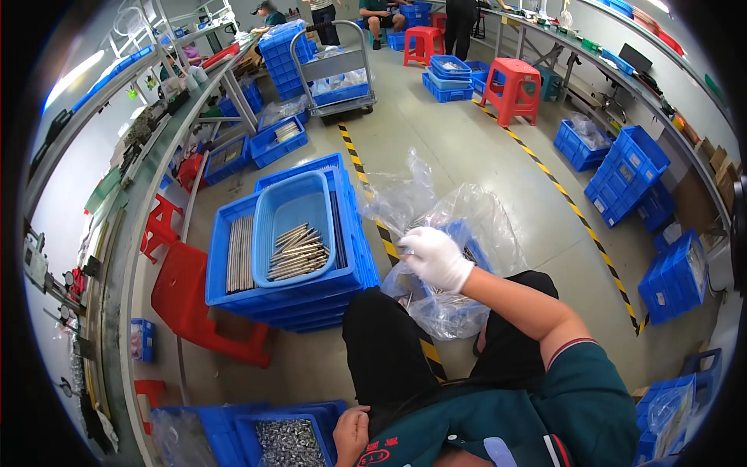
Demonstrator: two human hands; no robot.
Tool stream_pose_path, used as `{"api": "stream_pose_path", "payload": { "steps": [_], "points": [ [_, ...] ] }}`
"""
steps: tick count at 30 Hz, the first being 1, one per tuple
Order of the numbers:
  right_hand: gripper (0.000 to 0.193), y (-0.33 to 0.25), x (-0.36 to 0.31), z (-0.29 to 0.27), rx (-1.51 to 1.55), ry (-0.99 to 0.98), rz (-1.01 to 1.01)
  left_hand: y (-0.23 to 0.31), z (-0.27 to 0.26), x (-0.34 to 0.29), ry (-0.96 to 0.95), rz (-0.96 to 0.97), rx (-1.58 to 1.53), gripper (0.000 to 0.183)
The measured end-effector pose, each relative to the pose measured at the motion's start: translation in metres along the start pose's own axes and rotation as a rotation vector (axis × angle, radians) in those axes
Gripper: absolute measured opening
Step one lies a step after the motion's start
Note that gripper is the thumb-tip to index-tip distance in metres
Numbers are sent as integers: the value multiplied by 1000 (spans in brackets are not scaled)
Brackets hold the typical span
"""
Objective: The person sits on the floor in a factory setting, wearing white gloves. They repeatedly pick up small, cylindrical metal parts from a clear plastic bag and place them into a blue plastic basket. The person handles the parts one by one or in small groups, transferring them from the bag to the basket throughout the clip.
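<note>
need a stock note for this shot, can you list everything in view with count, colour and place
clear plastic bag: one, lining a blue crate between the knees
light blue basket: one, on the crate stack, left of centre
metal rods: many, silver, in the basket; more beside it
blue crate stack: one stack, left of the knees
small metal parts: many, grey, in a blue bin, bottom left
red stools: several, floor and left side
trolley: one, grey, top centre
blue crates: many, right side
right hand: white glove, in the bag
left hand: bare, by the bin
</note>
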State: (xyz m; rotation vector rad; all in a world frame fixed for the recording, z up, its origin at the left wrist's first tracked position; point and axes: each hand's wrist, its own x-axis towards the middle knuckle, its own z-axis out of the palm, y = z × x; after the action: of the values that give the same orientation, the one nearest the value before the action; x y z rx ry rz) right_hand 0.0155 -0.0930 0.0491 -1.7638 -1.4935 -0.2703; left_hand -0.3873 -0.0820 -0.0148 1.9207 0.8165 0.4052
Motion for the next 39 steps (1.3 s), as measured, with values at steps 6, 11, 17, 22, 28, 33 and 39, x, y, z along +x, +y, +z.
{"api": "stream_pose_path", "payload": {
  "steps": [6,11,17,22,28,33,39],
  "points": [
    [17,25,-56,-52,-117,21,150,10,-1,4,1,58,39,12],
    [19,19,-100,-102,-237,112,269,11,1,6,15,83,115,11],
    [17,-1,-193,-173,-551,192,481,28,9,38,-48,96,148,14],
    [22,-40,-304,-185,-400,191,1031,47,15,60,-94,-13,-139,19],
    [20,-113,-419,-174,21,-99,1547,79,41,85,-300,136,-196,22],
    [24,-162,-464,-137,452,-238,1783,88,58,89,-389,147,-244,21],
    [31,-173,-428,-140,-154,-455,1314,98,75,100,-507,151,-305,20]
  ]
}}
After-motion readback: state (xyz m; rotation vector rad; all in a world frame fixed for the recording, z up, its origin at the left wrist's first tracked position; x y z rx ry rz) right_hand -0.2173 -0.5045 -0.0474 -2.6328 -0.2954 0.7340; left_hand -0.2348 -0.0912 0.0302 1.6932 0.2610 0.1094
